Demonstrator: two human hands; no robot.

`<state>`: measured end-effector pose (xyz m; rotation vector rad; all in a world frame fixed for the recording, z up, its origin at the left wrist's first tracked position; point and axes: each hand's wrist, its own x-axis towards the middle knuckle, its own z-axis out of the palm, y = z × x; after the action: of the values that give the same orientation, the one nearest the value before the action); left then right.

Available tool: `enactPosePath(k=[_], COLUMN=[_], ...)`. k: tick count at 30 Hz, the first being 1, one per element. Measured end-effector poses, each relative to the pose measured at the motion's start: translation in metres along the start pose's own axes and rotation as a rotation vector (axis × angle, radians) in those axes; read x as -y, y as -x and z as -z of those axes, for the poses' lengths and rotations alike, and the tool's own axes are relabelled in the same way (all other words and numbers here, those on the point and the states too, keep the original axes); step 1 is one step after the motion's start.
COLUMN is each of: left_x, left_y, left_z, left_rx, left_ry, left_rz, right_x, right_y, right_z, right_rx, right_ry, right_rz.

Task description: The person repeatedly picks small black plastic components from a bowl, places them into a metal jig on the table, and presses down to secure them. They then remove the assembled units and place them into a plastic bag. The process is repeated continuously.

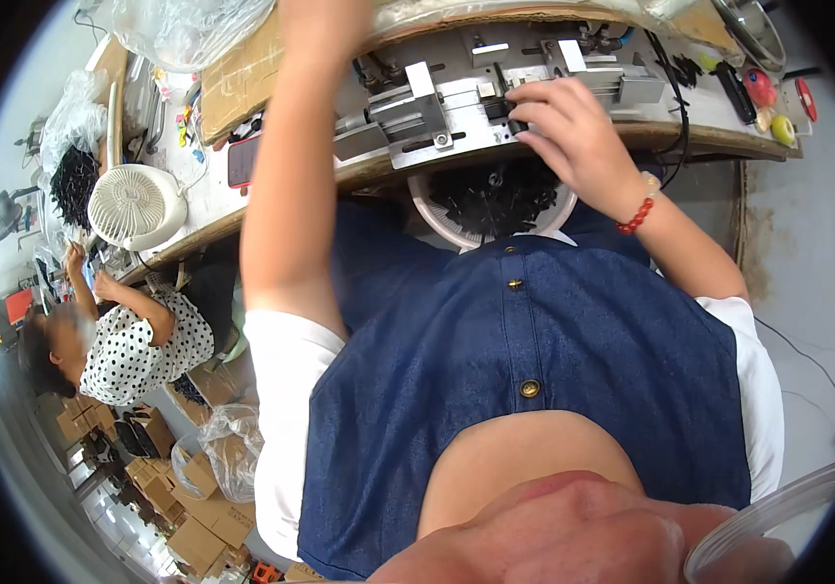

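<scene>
"Red beads [635, 218] circle the wrist, and just beyond them the right hand [585, 134] is down at the silver metal fixture [464, 131], right over its middle!"

"And the fingers?"

"Bent, close together, thumb on the near side, tips gathered at a small black piece [517, 127] in the centre of the fixture. Touching distance at the very least; whether they truly pinch it, I can't tell from up here."

"What about the left hand [323, 27]?"

"Up at the top edge, a blur, cut off by the frame! Spread or pressed together, I can't tell. Brown cardboard [233, 88] is nearest to it, with clear plastic wrap [184, 34] off to its left."

"Anything below the workbench [211, 190]?"

"Oh yes, a white basin [424, 209] by the lap, loaded with black pieces [510, 200]. On top, a red-edged phone [242, 162] lies just beside the left arm, and a round white fan [135, 206] stands farther left, near a heap of thin black strips [75, 185]."

"Company over there?"

"A co-worker [145, 350] in a black-dotted white top, forearms raised at the bench, cardboard boxes [208, 535] stacked behind!"
</scene>
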<state>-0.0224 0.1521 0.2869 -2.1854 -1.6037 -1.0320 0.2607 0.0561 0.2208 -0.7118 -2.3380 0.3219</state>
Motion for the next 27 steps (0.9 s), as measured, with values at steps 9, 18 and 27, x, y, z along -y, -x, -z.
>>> enactPosePath(k=[9,18,27], left_x=[0.047,0.024,-0.017], left_y=[-0.032,-0.024,0.019], left_z=[-0.007,-0.01,-0.007], left_rx=[0.226,0.3,0.12], left_ry=[0.028,0.115,0.8], left_rz=[-0.359,-0.119,0.384], right_x=[-0.009,-0.031,-0.229], right_y=[0.007,-0.029,-0.164], right_z=[-0.03,-0.001,0.052], right_rx=[0.012,-0.035,-0.135], right_ry=[0.31,0.183,0.349], right_rz=[0.037,0.063,-0.232])
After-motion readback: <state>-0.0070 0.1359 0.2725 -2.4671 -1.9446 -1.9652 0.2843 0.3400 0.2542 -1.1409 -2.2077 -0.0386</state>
